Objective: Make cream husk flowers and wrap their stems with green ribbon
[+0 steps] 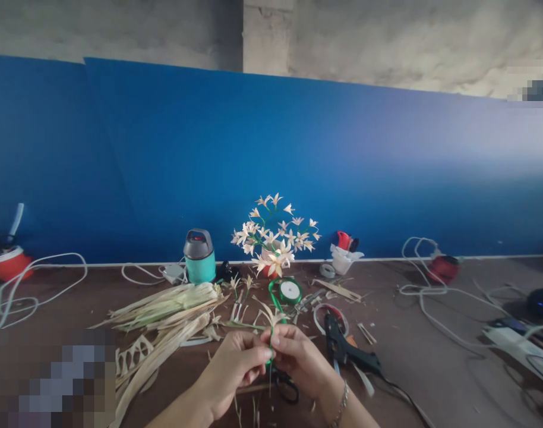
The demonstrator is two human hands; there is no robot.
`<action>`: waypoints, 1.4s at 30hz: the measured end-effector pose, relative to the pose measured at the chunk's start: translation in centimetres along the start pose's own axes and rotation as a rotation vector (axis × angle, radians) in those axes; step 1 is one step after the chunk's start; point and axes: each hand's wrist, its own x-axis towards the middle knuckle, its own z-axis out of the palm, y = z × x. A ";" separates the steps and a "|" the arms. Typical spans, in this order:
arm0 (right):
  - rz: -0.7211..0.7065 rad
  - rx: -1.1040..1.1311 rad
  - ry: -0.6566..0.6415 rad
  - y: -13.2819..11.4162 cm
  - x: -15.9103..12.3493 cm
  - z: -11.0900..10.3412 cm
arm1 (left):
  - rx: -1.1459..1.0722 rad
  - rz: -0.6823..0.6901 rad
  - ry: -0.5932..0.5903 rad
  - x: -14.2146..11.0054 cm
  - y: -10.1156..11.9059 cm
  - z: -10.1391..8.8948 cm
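A pale husk flower point(274, 317) stands upright between my hands, its thin wire stem pointing down. My left hand point(240, 364) is closed, thumb and fingers pinching the stem where green tape shows. Just under the petals, my right hand point(300, 355) also pinches the flower's stem, its fingertips almost touching the left ones. Green floral tape point(275, 297) runs from a spool point(290, 290) on the table toward my hands. Black-handled scissors point(289, 391) lie beneath my hands, partly hidden. Behind the spool, a bunch of similar husk flowers point(275, 255) rises from a pot.
Corn husks point(173, 315) are heaped on the left. A black glue gun point(349, 351) with its cord and a tape roll point(331, 320) lie to the right. A teal lantern-like device point(200, 258) and a white cup point(343, 260) stand by the blue partition point(164, 160).
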 end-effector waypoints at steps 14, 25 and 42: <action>-0.073 -0.096 0.008 0.4 0.2 0.0 | 0.010 -0.119 -0.049 0.3 -0.3 -0.6; -0.143 -0.473 0.247 -0.5 0.6 0.8 | 0.324 0.118 0.229 0.4 -0.7 0.2; -0.033 -0.167 0.062 -0.4 0.1 0.0 | -0.008 -0.031 0.030 0.1 -0.1 -0.2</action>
